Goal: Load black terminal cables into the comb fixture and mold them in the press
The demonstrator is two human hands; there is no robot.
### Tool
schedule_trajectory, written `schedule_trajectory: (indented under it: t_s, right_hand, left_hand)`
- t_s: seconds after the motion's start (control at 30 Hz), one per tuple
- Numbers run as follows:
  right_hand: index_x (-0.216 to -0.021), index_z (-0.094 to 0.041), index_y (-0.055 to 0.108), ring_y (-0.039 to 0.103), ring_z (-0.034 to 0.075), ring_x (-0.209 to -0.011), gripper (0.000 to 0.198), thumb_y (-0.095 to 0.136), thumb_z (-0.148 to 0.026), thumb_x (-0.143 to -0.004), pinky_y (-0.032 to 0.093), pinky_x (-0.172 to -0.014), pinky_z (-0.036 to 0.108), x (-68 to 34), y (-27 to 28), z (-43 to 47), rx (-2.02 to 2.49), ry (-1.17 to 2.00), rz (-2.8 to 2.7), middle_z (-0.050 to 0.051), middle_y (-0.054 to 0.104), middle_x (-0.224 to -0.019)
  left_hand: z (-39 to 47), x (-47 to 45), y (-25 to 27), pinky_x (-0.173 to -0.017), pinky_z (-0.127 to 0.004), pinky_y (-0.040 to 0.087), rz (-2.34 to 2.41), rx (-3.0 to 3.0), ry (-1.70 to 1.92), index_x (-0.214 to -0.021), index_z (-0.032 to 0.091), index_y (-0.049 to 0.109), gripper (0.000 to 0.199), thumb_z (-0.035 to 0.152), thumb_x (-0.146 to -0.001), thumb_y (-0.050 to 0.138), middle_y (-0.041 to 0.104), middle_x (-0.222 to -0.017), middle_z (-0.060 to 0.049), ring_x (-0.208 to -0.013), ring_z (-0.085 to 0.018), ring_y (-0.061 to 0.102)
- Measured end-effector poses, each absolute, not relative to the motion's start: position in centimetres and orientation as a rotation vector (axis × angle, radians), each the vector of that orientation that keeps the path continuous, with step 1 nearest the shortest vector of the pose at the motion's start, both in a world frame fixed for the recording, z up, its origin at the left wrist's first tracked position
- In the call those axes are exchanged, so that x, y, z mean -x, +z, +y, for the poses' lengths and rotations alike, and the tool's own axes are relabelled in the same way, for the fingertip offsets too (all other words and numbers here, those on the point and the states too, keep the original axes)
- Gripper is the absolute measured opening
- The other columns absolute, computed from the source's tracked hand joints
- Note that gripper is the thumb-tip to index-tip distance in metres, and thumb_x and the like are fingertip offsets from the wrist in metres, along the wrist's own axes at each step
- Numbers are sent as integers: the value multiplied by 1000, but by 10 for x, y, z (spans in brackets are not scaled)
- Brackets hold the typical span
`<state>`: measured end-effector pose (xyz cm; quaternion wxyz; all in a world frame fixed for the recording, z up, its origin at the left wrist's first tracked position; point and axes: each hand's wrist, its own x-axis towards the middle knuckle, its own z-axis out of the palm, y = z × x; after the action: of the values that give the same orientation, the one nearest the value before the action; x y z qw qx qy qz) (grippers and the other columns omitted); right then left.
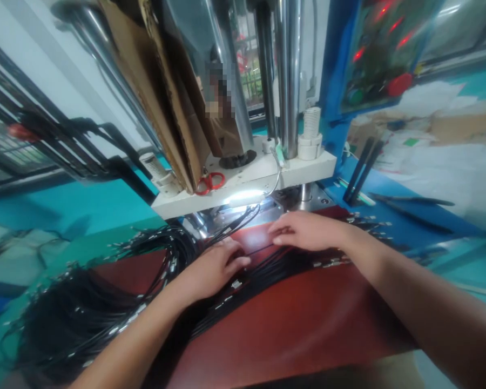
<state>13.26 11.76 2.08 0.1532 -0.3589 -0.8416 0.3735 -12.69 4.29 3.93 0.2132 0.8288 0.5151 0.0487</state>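
Note:
My left hand (pixel 221 268) is closed, with its thumb and fingers curled around one end of a thin black cable (pixel 263 249). This cable stretches across the red work surface (pixel 291 319) to just under my right hand (pixel 305 231). There the fingers are bent toward the thumb; whatever they hold is too blurred to make out. Beneath both hands lies a bundle of black cables (pixel 273 272) with small metal ends. Other black cables (pixel 241 220) rise past my left hand toward the lit gap of the press.
A press plate (pixel 243 186) hangs just beyond my hands, carrying red-handled scissors (pixel 210 183) and cardboard (pixel 174 108). Heaped black cables (pixel 73 313) spread at left. A control panel (pixel 383 54) with red lights and a red button stands at upper right. Dark tweezers (pixel 413 208) lie at right.

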Motion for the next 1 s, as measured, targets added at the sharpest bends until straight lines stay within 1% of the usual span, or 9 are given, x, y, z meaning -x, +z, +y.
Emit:
schedule_trajectory:
  t_s: [0.1, 0.17, 0.27, 0.4, 0.53, 0.63, 0.8, 0.9, 1.0]
  right_hand:
    - [-113, -22, 71, 63, 23, -98, 30, 67, -29, -84, 47, -86, 33, -131, 22, 113, 992, 966, -2569, 8, 69, -113]
    - [-110, -23, 72, 63, 22, -97, 27, 67, -27, -84, 47, -86, 32, -129, 22, 110, 972, 951, -2621, 8, 68, -111]
    - [-105, -23, 73, 64, 19, -91, 21, 66, -25, -85, 48, -80, 29, -128, 19, 108, 988, 977, -2625, 5, 68, -104]
    - [-96, -23, 73, 63, 17, -80, 14, 64, -25, -86, 47, -70, 27, -124, 19, 107, 998, 1011, -2633, 2, 69, -91]
    - [-92, -21, 74, 63, 18, -83, 13, 63, -24, -87, 46, -74, 29, -120, 20, 106, 976, 1009, -2640, 4, 70, -92]
    - [-93, -20, 73, 63, 18, -82, 13, 63, -27, -88, 46, -72, 29, -119, 20, 106, 980, 1045, -2600, 4, 69, -94]
    - [-91, -20, 67, 61, 17, -80, 12, 62, -30, -89, 46, -72, 28, -118, 20, 103, 961, 996, -2533, 3, 67, -90]
    - [-97, -21, 67, 62, 20, -88, 14, 57, -29, -92, 46, -80, 31, -116, 23, 102, 927, 945, -2532, 4, 69, -96]
    - [-98, -23, 71, 62, 23, -98, 19, 53, -29, -93, 45, -89, 34, -113, 25, 101, 880, 907, -2562, 6, 70, -102]
  left_hand:
    - [42, 126, 39, -74, -31, 46, 1390, -2168, 95, -106, 20, 63, 38, 53, -88, 55, 66, -96, -4, -84, -20, 61]
    - [38, 125, 34, -73, -30, 46, 1432, -2077, 123, -112, 22, 61, 38, 51, -87, 57, 67, -99, -4, -86, -21, 62]
    - [31, 124, 24, -76, -30, 46, 1467, -2022, 157, -115, 25, 59, 33, 46, -91, 52, 67, -103, -4, -91, -21, 62]
    - [28, 123, 20, -71, -28, 44, 1446, -2076, 171, -103, 24, 62, 26, 43, -93, 47, 66, -91, -2, -82, -18, 60]
    - [28, 123, 22, -70, -27, 42, 1448, -2127, 228, -99, 23, 62, 23, 40, -93, 47, 65, -90, -1, -82, -18, 59]
    - [27, 124, 25, -70, -27, 43, 1451, -2090, 255, -100, 23, 60, 22, 39, -95, 46, 65, -91, -1, -82, -18, 59]
    - [27, 126, 26, -76, -31, 48, 1458, -2044, 278, -108, 23, 58, 30, 44, -97, 40, 68, -100, -4, -87, -20, 62]
    - [26, 124, 22, -87, -35, 48, 1483, -2119, 337, -116, 21, 58, 36, 45, -98, 39, 68, -113, -8, -100, -23, 63]
    - [24, 122, 18, -95, -37, 47, 1479, -2186, 357, -122, 22, 58, 41, 50, -95, 45, 65, -124, -9, -112, -26, 61]
